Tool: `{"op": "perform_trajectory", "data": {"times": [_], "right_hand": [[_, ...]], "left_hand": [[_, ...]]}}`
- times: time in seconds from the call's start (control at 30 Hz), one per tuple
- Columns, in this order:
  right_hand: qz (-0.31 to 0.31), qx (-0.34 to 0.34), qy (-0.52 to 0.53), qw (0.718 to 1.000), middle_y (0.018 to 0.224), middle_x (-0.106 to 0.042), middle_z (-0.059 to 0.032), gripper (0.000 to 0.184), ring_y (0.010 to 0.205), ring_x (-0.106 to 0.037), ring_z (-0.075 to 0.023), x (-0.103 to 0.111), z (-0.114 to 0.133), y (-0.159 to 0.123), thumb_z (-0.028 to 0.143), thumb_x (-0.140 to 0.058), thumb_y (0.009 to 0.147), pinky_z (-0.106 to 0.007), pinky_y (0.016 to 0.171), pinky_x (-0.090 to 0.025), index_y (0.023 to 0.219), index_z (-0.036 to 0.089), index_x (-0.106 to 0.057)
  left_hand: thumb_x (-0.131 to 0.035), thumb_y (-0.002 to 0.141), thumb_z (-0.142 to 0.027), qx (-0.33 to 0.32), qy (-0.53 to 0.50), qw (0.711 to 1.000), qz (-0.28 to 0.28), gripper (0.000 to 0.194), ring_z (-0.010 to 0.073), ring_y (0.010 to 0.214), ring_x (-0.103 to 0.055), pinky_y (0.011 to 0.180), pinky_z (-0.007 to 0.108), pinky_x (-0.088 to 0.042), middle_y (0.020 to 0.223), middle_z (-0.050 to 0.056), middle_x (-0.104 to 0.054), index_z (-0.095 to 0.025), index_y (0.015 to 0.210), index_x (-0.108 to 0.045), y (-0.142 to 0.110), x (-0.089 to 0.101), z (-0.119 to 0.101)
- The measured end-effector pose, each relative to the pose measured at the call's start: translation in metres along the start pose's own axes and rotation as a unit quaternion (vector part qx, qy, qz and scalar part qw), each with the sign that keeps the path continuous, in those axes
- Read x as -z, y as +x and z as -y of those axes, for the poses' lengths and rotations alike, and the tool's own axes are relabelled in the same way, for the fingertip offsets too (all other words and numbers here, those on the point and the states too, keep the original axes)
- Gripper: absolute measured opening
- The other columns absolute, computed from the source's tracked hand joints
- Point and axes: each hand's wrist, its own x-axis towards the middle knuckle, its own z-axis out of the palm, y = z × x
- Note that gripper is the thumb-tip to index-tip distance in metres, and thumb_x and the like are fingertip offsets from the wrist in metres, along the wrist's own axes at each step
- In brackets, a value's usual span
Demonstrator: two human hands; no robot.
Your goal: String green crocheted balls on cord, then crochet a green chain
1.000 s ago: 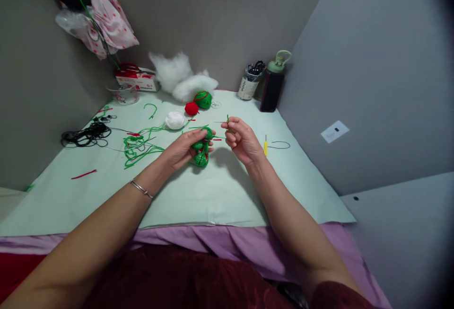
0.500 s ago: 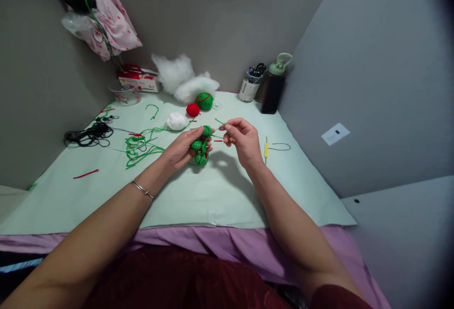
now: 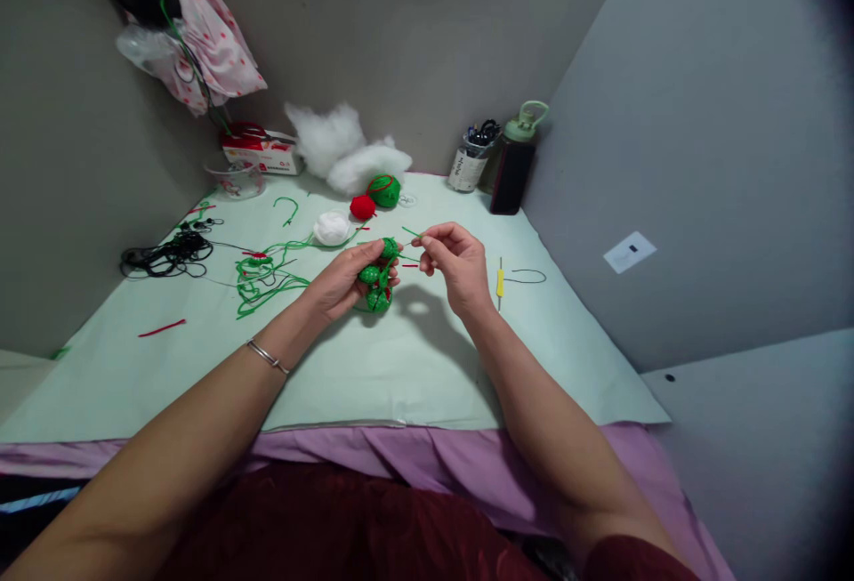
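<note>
Right hand (image 3: 460, 265) has turned, beside green yarn piece (image 3: 371, 275) in left hand (image 3: 343, 278).

We had free room over near middle of smooth pale-green sheet (image 3: 393, 376), between bare forearms (image 3: 206, 425); slim yellow-handled tool (image 3: 500, 284) obstructed passage right of right hand (image 3: 462, 268).

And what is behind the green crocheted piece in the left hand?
Fingertips of the left hand show past the green piece; beyond lies the pale table cover. The rest of those fingers is covered.
</note>
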Motion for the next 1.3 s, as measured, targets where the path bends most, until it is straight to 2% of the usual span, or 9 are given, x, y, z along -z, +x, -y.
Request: {"op": "perform_trajectory", "data": {"times": [0.1, 0.23, 0.37, 0.47, 0.6, 0.83, 1.1, 1.17, 1.3], "right_hand": [[0.011, -0.016, 0.012, 1.000, 0.078, -0.074, -0.0007, 0.017, 0.052, -0.056, -0.0081, 0.0007, -0.0004, 0.0005, 0.032, -0.078, 0.075, -0.024, 0.050, -0.042, 0.079, 0.021, -0.066], [0.045, -0.075, 0.045, 0.995, 0.077, -0.076, -0.0014, 0.022, 0.050, -0.056, -0.0076, 0.0031, -0.0022, 0.0026, 0.033, -0.082, 0.070, -0.022, 0.048, -0.042, 0.077, 0.019, -0.067], [0.051, -0.151, 0.087, 0.983, 0.078, -0.077, -0.0031, 0.030, 0.052, -0.056, -0.0069, 0.0059, -0.0052, 0.0054, 0.035, -0.088, 0.064, -0.020, 0.049, -0.044, 0.078, 0.018, -0.067], [0.054, -0.180, 0.103, 0.977, 0.078, -0.076, -0.0030, 0.033, 0.054, -0.057, -0.0067, 0.0067, -0.0059, 0.0062, 0.035, -0.090, 0.060, -0.019, 0.050, -0.046, 0.077, 0.018, -0.067], [0.044, -0.190, 0.099, 0.976, 0.076, -0.074, -0.0003, 0.034, 0.055, -0.058, -0.0060, 0.0069, -0.0051, 0.0063, 0.034, -0.092, 0.057, -0.018, 0.049, -0.046, 0.075, 0.018, -0.069], [0.072, -0.210, 0.101, 0.970, 0.077, -0.073, -0.0012, 0.033, 0.057, -0.057, -0.0064, 0.0072, -0.0049, 0.0064, 0.034, -0.092, 0.057, -0.018, 0.049, -0.045, 0.075, 0.018, -0.069], [0.050, -0.142, 0.069, 0.986, 0.067, -0.067, 0.0007, 0.027, 0.056, -0.058, -0.0079, 0.0041, -0.0073, 0.0037, 0.035, -0.089, 0.063, -0.020, 0.049, -0.044, 0.072, 0.018, -0.070], [0.061, -0.150, 0.066, 0.985, 0.068, -0.067, 0.0007, 0.028, 0.058, -0.058, -0.0084, 0.0049, -0.0070, 0.0035, 0.036, -0.090, 0.063, -0.020, 0.050, -0.044, 0.072, 0.018, -0.070], [0.122, -0.173, 0.059, 0.975, 0.069, -0.067, 0.0013, 0.030, 0.061, -0.058, -0.0086, 0.0063, -0.0054, 0.0026, 0.036, -0.091, 0.063, -0.020, 0.053, -0.047, 0.073, 0.018, -0.069]], "left_hand": [[-0.075, 0.091, -0.039, 0.002, -0.009, 1.000, 0.004, 0.028, 0.0128, 0.071, -0.067, 0.069, 0.025, -0.058, 0.083, 0.004, -0.068, -0.013, 0.101, -0.075, -0.0007, -0.0006, -0.0002], [-0.073, 0.093, -0.039, 0.023, -0.010, 1.000, 0.011, 0.031, 0.0133, 0.070, -0.068, 0.069, 0.024, -0.059, 0.081, 0.005, -0.069, -0.011, 0.105, -0.076, -0.0026, -0.0034, -0.0024], [-0.072, 0.094, -0.038, 0.033, -0.017, 0.999, 0.019, 0.028, 0.0132, 0.069, -0.068, 0.068, 0.024, -0.059, 0.080, 0.005, -0.069, -0.011, 0.099, -0.076, -0.0034, -0.0049, -0.0039], [-0.071, 0.094, -0.040, 0.040, -0.015, 0.999, 0.022, 0.029, 0.0142, 0.068, -0.068, 0.066, 0.025, -0.058, 0.078, 0.004, -0.068, -0.012, 0.096, -0.075, -0.0027, -0.0032, -0.0025], [-0.071, 0.094, -0.045, 0.041, -0.007, 0.998, 0.036, 0.033, 0.0162, 0.068, -0.069, 0.064, 0.027, -0.058, 0.077, 0.004, -0.067, -0.012, 0.096, -0.074, -0.0016, -0.0008, 0.0000], [-0.072, 0.092, -0.047, 0.041, -0.004, 0.998, 0.040, 0.035, 0.0159, 0.068, -0.067, 0.065, 0.028, -0.057, 0.078, 0.005, -0.066, -0.012, 0.093, -0.072, -0.0016, -0.0013, 0.0000], [-0.070, 0.093, -0.050, 0.050, -0.014, 0.998, 0.028, 0.038, 0.0152, 0.067, -0.068, 0.064, 0.027, -0.057, 0.079, 0.004, -0.066, -0.012, 0.094, -0.073, 0.0002, 0.0003, 0.0015], [-0.071, 0.093, -0.049, 0.051, -0.012, 0.998, 0.026, 0.037, 0.0153, 0.067, -0.068, 0.063, 0.027, -0.057, 0.078, 0.004, -0.067, -0.012, 0.092, -0.072, -0.0005, -0.0003, 0.0011], [-0.072, 0.092, -0.046, 0.061, -0.012, 0.998, 0.026, 0.034, 0.0164, 0.065, -0.069, 0.063, 0.028, -0.059, 0.075, 0.005, -0.068, -0.013, 0.086, -0.068, -0.0027, -0.0034, -0.0014]]}}
